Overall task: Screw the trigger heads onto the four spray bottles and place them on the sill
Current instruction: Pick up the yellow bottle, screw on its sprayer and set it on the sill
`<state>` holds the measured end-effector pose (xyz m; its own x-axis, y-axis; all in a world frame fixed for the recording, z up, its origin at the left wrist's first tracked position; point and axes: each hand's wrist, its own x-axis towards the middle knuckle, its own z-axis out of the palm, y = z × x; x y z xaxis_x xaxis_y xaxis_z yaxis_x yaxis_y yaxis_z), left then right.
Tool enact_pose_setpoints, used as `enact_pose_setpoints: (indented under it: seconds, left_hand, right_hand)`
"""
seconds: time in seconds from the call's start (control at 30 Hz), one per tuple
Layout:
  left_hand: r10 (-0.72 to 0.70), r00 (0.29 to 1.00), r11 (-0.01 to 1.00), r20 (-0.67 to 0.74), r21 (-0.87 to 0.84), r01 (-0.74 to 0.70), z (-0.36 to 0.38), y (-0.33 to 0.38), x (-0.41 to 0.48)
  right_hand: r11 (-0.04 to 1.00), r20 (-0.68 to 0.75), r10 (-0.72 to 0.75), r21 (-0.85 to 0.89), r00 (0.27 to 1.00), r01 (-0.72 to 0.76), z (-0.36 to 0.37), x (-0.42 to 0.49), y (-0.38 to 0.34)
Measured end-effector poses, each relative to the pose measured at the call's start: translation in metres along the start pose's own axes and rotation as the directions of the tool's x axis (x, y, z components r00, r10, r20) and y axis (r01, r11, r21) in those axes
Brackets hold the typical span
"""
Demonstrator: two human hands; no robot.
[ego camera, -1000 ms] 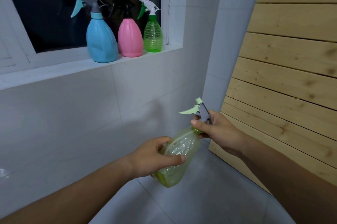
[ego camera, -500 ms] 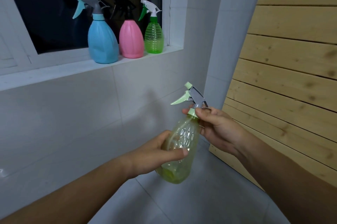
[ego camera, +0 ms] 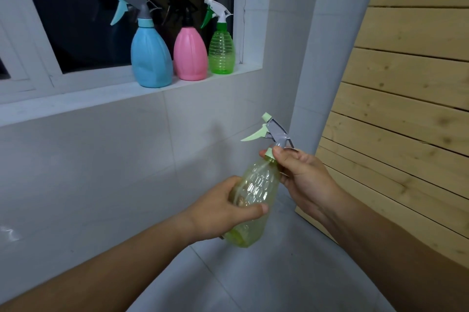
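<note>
I hold a clear yellow-green spray bottle (ego camera: 255,190) tilted in front of me, below the sill. My left hand (ego camera: 223,212) wraps around its body. My right hand (ego camera: 302,174) pinches the pale green collar under the grey trigger head (ego camera: 275,131), which sits on the bottle's neck with its lever pointing left. On the white sill (ego camera: 76,103) stand three bottles with heads on: a blue bottle (ego camera: 151,58), a pink bottle (ego camera: 190,55) and a green ribbed bottle (ego camera: 221,53).
A dark window (ego camera: 101,7) backs the sill. White tiled wall (ego camera: 88,172) lies below it, with a white column (ego camera: 330,58) at its right. A wooden slat panel (ego camera: 406,108) fills the right side. The sill left of the blue bottle is bare.
The yellow-green bottle has come up and stands more upright. My right hand shifted from the trigger head down to the collar at the neck.
</note>
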<state>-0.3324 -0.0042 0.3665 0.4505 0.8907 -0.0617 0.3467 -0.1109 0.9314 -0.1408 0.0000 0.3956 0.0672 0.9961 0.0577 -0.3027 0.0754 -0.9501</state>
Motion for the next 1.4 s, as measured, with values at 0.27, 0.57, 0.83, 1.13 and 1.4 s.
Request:
enact_pose_setpoints:
  seconds: [0.27,0.57,0.83,1.13,1.4]
  left_hand:
    - [0.011,0.994,0.956,-0.109,-0.289,-0.042,-0.037,0.015,-0.002]
    - [0.076,0.969,0.926,-0.237,-0.343,-0.157,-0.111,0.042,-0.018]
    - [0.129,0.83,0.952,-0.542,-0.168,-0.257,-0.217,0.069,-0.027]
    - [0.124,0.739,0.957,-0.662,-0.118,-0.266,-0.285,0.075,-0.025]
    - [0.107,0.696,0.966,-0.71,-0.091,-0.241,-0.305,0.047,-0.005]
  right_hand:
    - [0.947,0.118,-0.011,-0.317,0.993,0.048,0.028,-0.018,0.002]
    - [0.798,0.268,-0.249,-0.487,0.931,0.354,0.105,0.011,-0.029]
    - [0.796,0.336,-0.268,-0.45,0.903,0.404,0.214,0.068,-0.056]
    - [0.764,0.369,-0.305,-0.456,0.878,0.457,0.292,0.112,-0.057]
    - [0.751,0.338,-0.27,-0.512,0.902,0.417,0.31,0.129,-0.039]
